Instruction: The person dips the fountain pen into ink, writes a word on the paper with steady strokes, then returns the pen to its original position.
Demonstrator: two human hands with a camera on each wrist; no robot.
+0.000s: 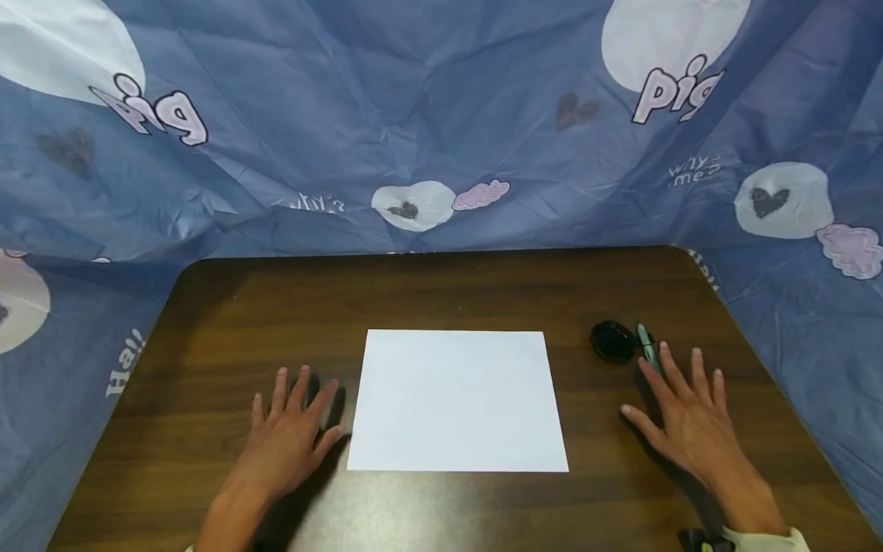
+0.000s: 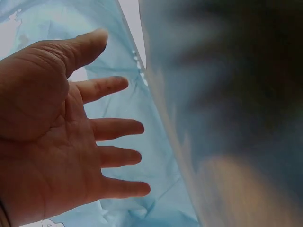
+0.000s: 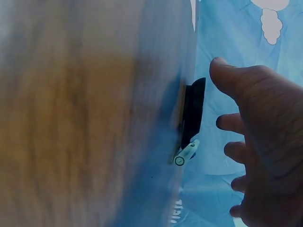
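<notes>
Paper (image 1: 455, 402): one white sheet, lay flat near the middle of the desk (image 1: 476, 291); no marks made out on it.

Left hand (image 1: 286, 445): palm down, just beside the paper's left edge; fingers straight and spread apart, nothing held; raised off the desk, by the left wrist view.

Black object (image 1: 612, 340): one, roundish, to the right of the paper; kind could not be told.

Pen (image 1: 647, 346): one, pale green, just beside the black object.

Right hand (image 1: 693, 429): palm down, fingers spread apart, nothing held, fingertips near the pen; pale sleeve (image 1: 766, 540), dark wristband (image 1: 704, 540).

Handling, as judged: the step in hand looked like a hover over the desk, best done with loose wrists and with fingers clear of the paper's edges and of the pen, which could have rolled if brushed.

Lettering, on the blue cloth (image 1: 310, 153) around the desk, left to right: "Ha!!"; a creased word ending "ig"; a partly folded "why"; "pig"; "why me?". Paper, pen and black object: no legible brand or label.
</notes>
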